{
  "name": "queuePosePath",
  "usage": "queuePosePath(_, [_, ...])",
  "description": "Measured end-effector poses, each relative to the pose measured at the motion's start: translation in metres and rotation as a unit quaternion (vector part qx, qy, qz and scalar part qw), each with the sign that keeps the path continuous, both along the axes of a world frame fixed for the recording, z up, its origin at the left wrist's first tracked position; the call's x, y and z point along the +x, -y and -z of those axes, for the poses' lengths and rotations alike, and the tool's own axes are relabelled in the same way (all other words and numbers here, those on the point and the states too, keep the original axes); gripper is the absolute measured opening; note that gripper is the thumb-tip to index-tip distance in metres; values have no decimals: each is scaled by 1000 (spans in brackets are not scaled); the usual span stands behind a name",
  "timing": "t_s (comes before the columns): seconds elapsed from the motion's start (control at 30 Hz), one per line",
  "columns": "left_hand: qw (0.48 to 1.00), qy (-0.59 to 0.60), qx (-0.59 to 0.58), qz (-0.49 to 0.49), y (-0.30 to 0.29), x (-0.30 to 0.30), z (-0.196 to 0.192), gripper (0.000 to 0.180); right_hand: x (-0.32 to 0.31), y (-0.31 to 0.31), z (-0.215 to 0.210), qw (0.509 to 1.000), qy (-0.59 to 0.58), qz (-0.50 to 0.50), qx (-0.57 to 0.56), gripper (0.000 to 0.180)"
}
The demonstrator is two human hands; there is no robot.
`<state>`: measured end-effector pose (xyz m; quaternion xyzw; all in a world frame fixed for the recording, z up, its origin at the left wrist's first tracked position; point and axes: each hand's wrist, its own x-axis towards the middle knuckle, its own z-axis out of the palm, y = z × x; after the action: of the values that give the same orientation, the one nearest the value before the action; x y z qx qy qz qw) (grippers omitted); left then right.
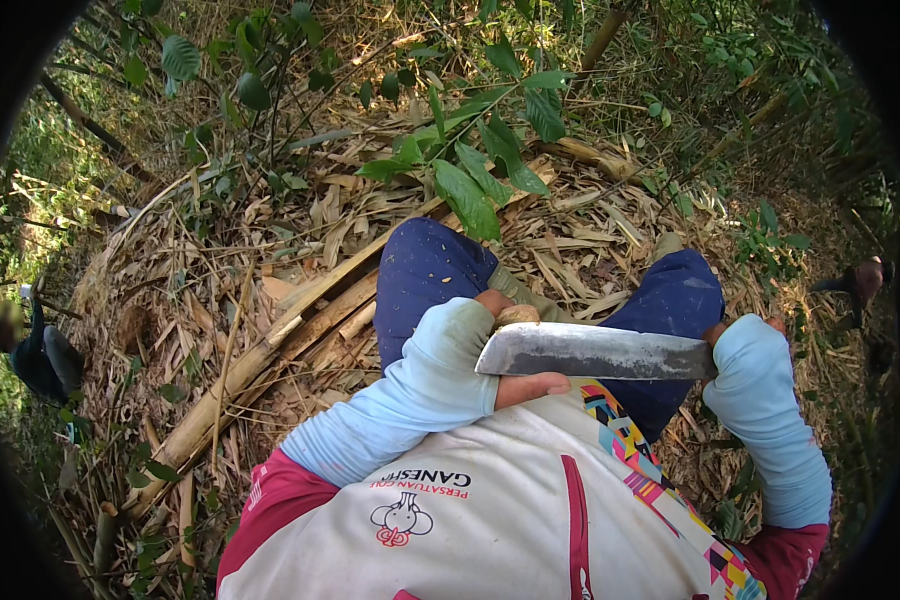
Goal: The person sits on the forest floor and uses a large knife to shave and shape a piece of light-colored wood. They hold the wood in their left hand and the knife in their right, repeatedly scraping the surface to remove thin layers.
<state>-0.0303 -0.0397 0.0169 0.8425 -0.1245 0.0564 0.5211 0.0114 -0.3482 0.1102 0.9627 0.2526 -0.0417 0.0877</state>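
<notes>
A broad machete (595,352) lies sideways across my lap, its dark, scratched blade pointing left. My right hand (715,335) grips it at the right end; most of that hand and the handle are behind the blue sleeve. Close to the blade's tip is my left hand (532,388), thumb stretched out along the lower edge. Its other fingers are partly hidden by the blade and curl near a rounded, light-brown piece (518,315) that I cannot identify. Whether the blade touches that piece is unclear.
My bent knees in blue trousers (425,285) are in front of me. Bamboo poles (260,355) lie slanting at the left over dry leaves (195,290). A green leafy branch (475,185) hangs ahead. One person (40,350) is at the far left, another (860,285) far right.
</notes>
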Motion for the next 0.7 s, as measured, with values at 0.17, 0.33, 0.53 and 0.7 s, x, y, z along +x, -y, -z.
queuePosePath(0.17, [998, 5, -57, -17, 4, 1, 1, 63, 1, 4, 7, 1000, 5, -10, 14, 32])
queuePosePath(0.33, [992, -46, -113, -36, 7, 1, 13, 57, -3, 10, 21, 993, -33, 98, 54, 37])
queuePosePath(0.53, [997, -60, -19, -44, 1, -3, -12, 55, -5, 12, 37, 972, -76, 187, 116, 33])
queuePosePath(0.7, [998, -35, 13, -55, 0, -1, -10, 54, -9, 17, 39, 952, -93, 199, 213, 35])
